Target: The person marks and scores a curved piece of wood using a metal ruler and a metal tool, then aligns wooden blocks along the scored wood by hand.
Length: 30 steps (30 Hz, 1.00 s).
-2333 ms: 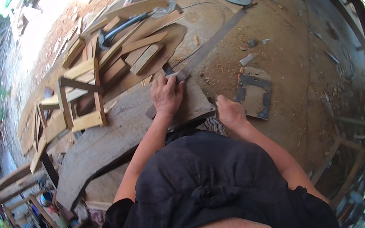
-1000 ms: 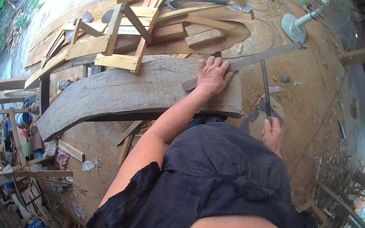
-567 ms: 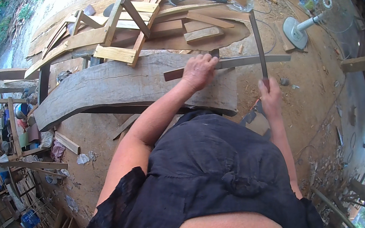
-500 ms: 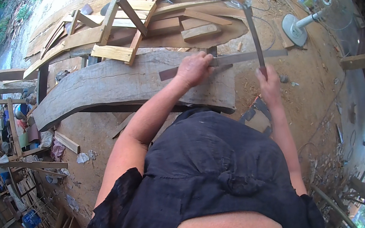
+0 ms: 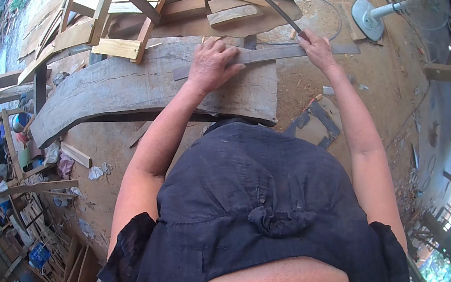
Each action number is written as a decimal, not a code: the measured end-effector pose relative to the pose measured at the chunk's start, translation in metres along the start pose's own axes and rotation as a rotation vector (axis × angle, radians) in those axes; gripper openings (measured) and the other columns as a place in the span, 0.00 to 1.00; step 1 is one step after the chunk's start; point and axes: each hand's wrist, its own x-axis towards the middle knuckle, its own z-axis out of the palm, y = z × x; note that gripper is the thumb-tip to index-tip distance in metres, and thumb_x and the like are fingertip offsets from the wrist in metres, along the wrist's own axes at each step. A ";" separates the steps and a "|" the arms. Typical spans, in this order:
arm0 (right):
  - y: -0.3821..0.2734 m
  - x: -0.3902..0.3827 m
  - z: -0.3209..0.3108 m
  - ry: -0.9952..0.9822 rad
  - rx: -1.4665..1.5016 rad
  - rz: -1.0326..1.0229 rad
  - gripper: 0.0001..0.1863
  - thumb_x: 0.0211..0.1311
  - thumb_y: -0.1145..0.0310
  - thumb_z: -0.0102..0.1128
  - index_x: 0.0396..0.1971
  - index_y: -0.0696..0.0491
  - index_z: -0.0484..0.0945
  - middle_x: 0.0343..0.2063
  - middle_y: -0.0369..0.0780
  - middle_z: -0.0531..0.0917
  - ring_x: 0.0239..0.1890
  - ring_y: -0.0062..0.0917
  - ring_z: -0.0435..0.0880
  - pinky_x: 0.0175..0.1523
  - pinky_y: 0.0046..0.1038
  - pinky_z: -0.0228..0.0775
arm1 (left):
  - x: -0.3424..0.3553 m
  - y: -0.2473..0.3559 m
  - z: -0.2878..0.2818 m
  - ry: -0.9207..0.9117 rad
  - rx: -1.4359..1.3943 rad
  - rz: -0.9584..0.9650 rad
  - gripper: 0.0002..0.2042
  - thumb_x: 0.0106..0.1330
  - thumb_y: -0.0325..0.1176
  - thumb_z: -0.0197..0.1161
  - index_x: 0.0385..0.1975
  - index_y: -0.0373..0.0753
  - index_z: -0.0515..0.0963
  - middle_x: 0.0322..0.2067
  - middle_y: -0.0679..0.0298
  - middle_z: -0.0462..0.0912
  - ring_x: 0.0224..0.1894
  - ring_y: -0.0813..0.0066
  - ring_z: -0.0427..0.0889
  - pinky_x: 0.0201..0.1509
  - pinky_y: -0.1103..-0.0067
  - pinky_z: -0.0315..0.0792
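Listing from near to far, we begin with one dark shirt (image 5: 256,183), lower centre of the frame. Item: one weathered plank (image 5: 129,91), broad and curved, running from left of the frame to its centre. Item: one flat grey strip (image 5: 271,54), lying across the plank's right end and reaching past it to the right. Item: the left hand (image 5: 212,66), fingers spread over strip and plank; whether it clasps the strip's edges we cannot tell. Item: the right hand (image 5: 317,49), right of centre, fist closed round one slender dark bar (image 5: 274,6) tilted up and leftward; contact between bar and strip we cannot make out. Further off we record one standing fan (image 5: 369,21), upper right, and stacked timber pieces (image 5: 184,9), top centre.
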 end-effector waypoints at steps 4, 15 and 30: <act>0.002 -0.002 0.001 -0.056 0.129 -0.012 0.14 0.62 0.54 0.54 0.38 0.48 0.75 0.34 0.39 0.84 0.41 0.35 0.82 0.54 0.41 0.63 | -0.014 -0.011 -0.028 -0.150 0.202 -0.322 0.19 0.61 0.55 0.58 0.35 0.44 0.79 0.36 0.63 0.76 0.44 0.66 0.72 0.47 0.69 0.62; 0.011 0.004 0.000 -0.061 0.360 -0.024 0.16 0.53 0.57 0.67 0.36 0.51 0.78 0.27 0.39 0.84 0.31 0.26 0.84 0.40 0.26 0.73 | -0.030 -0.031 -0.002 -0.073 0.301 -0.390 0.26 0.66 0.53 0.51 0.63 0.54 0.65 0.63 0.60 0.62 0.69 0.60 0.54 0.69 0.59 0.46; -0.010 0.002 -0.015 0.033 0.318 -0.157 0.13 0.52 0.60 0.67 0.25 0.55 0.78 0.18 0.37 0.80 0.20 0.23 0.77 0.32 0.27 0.68 | -0.049 -0.025 -0.021 -0.095 0.106 -0.064 0.23 0.60 0.48 0.62 0.55 0.53 0.74 0.60 0.61 0.67 0.68 0.60 0.58 0.66 0.54 0.51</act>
